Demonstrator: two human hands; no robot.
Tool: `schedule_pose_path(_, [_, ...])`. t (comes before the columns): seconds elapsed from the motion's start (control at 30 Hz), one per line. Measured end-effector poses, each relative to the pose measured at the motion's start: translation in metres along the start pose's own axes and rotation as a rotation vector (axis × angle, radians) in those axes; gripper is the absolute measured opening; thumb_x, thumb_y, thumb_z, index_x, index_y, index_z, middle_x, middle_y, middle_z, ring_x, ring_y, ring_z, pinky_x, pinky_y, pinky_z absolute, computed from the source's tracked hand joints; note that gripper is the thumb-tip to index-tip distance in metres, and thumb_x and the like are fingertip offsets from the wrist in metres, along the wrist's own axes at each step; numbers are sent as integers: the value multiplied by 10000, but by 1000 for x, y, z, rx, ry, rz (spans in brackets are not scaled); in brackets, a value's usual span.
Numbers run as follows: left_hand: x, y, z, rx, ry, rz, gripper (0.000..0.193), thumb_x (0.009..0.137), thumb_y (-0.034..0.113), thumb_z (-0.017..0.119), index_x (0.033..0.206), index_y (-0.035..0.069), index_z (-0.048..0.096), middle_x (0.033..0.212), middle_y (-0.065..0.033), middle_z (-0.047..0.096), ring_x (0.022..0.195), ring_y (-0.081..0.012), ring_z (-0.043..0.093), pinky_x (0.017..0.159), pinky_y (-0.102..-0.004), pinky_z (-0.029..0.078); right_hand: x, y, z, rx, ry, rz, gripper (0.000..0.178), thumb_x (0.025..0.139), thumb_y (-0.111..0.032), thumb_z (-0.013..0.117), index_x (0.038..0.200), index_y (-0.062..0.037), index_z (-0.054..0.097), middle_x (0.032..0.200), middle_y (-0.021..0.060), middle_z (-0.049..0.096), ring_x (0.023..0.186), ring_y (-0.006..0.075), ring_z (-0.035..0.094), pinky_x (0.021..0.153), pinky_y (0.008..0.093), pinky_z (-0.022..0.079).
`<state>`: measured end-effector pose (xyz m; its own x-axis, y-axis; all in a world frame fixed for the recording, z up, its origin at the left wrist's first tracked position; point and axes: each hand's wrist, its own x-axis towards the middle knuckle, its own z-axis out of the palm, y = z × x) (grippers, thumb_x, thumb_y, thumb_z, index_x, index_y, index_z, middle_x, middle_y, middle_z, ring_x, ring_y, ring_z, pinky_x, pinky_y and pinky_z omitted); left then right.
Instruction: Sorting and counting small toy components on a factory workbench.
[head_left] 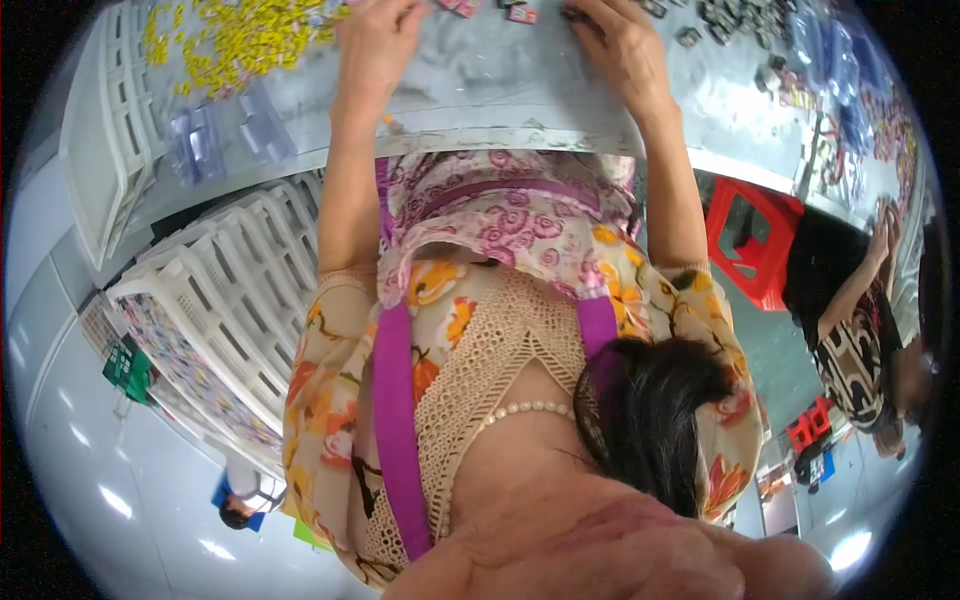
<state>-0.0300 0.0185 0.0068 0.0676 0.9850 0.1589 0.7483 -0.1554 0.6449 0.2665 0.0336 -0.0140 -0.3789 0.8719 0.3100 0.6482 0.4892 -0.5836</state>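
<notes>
Small pink-red pieces lie at the far table edge between the left hand and right hand; they look light, stiff and easy to flick, so best pinched by their edges. Both hands' fingertips are cut off by the frame's top, so I can't tell if they're spread or pinching. The yellow parts far left blur together.
</notes>
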Motion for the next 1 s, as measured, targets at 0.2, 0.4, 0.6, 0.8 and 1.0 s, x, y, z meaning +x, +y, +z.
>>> schedule_pose_path(0.2, [-7, -21, -33, 233, 231, -285, 338, 930, 137, 708, 1245, 15, 701, 1202, -200, 668, 1052, -355, 662, 911, -433, 525, -24, -9, 8, -138, 127, 51, 290, 853, -142, 764, 1141, -121, 750, 1007, 77, 718, 954, 297, 681, 834, 393, 556])
schedule_pose_path(0.4, [-11, -38, -38, 198, 183, -269, 405, 926, 189, 717, 1295, 29, 673, 1224, -228, 636, 1120, -395, 632, 985, -466, 498, -7, -25, -7, 56, -36, 297, 293, 878, -154, 766, 1164, -96, 740, 1014, 104, 720, 950, 290, 689, 811, 392, 552])
schedule_pose_path(0.6, [-17, -25, -39, 168, 174, -198, 339, 892, 138, 739, 1202, 7, 697, 1128, -198, 663, 1048, -359, 662, 925, -425, 527, 15, -26, 9, 6, 75, -24, 296, 874, -168, 784, 1147, -62, 743, 1106, 110, 728, 948, 307, 703, 819, 385, 562])
schedule_pose_path(0.8, [-12, -28, -42, 135, 90, -247, 290, 858, 99, 761, 1123, -1, 701, 1054, -163, 682, 943, -301, 693, 844, -403, 552, 11, -10, 9, 86, 82, 91, 297, 868, -166, 789, 1142, -60, 747, 1150, 114, 725, 946, 327, 703, 830, 389, 564])
schedule_pose_path(1.0, [-12, -60, -33, 395, 136, -17, 302, 834, 122, 772, 1135, 130, 782, 1060, -89, 732, 949, -238, 675, 863, -377, 544, -1, 16, -10, -9, 41, 222, 314, 868, -145, 780, 1172, -77, 744, 1224, 108, 708, 964, 316, 697, 842, 374, 564])
